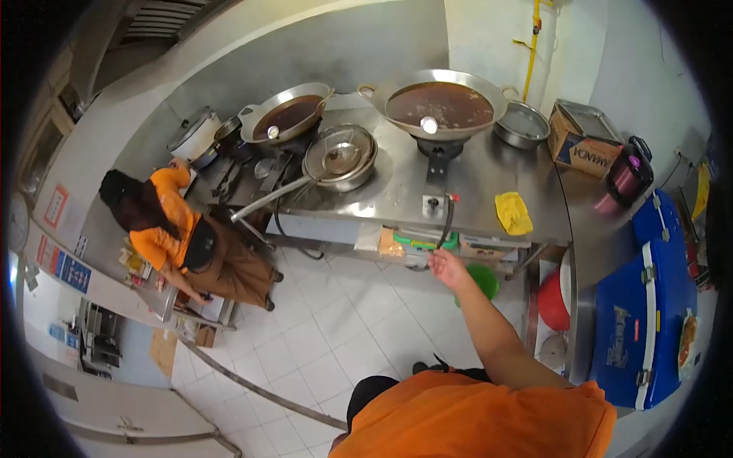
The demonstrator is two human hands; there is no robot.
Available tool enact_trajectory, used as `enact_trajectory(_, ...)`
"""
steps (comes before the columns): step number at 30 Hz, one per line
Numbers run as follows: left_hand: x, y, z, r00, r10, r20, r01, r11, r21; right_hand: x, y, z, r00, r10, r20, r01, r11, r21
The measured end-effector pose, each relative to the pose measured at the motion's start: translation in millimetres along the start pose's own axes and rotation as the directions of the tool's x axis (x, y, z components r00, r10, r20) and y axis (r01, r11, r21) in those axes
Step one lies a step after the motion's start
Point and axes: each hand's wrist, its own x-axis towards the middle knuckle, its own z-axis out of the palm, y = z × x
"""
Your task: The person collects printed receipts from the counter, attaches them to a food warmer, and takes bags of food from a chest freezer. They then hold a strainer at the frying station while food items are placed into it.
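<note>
My right hand (448,269) is stretched forward in front of the steel counter (389,195), its fingers loosely bent and nothing visible in them. Just beyond the fingertips hangs a black hose (447,229); whether they touch it I cannot tell. The hose runs up to a burner valve with a knob (433,203) at the counter's front edge. Above it stands a large wok (439,107) of dark brown liquid on a burner. My left hand is out of view.
A co-worker in an orange shirt (164,206) stands at the left. A strainer on a bowl (340,156), a second wok (286,114) and a yellow cloth (513,213) are on the counter. A green basin (481,284) sits below. Blue coolers (634,328) stand right.
</note>
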Motion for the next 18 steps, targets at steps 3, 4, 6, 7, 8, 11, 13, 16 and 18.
enact_trajectory(3,28,42,-57,0.998,-0.060,-0.026,0.059,0.998,-0.028,87,-28,40,0.989,-0.132,-0.068,0.149,0.892,0.426)
enact_trajectory(4,40,56,-77,0.996,-0.082,-0.042,0.080,0.996,-0.048,121,-32,32,0.986,-0.148,-0.079,0.167,0.822,0.545)
enact_trajectory(6,73,80,-123,0.988,-0.125,-0.086,0.114,0.986,-0.117,165,-41,25,0.977,-0.187,-0.106,0.210,0.720,0.662)
enact_trajectory(7,91,92,-143,0.982,-0.155,-0.108,0.136,0.976,-0.168,172,-46,27,0.967,-0.221,-0.130,0.249,0.695,0.674)
enact_trajectory(8,110,107,-162,0.973,-0.193,-0.126,0.162,0.961,-0.222,207,-42,-11,0.964,-0.264,-0.012,0.202,0.708,0.677)
enact_trajectory(11,187,181,-220,0.950,-0.276,-0.150,0.206,0.907,-0.367,225,-45,-32,0.973,-0.225,-0.040,0.195,0.726,0.660)
enact_trajectory(13,239,242,-249,0.955,-0.268,-0.127,0.202,0.901,-0.384,229,-45,-43,0.948,-0.295,-0.121,0.301,0.704,0.643)
enact_trajectory(16,316,347,-285,0.993,-0.076,-0.090,0.056,0.977,-0.205,231,-52,-40,0.898,-0.249,-0.362,0.418,0.740,0.528)
enact_trajectory(18,351,425,-308,0.993,0.072,-0.090,-0.072,0.997,-0.001,235,-40,-46,0.807,-0.385,-0.448,0.541,0.786,0.299)
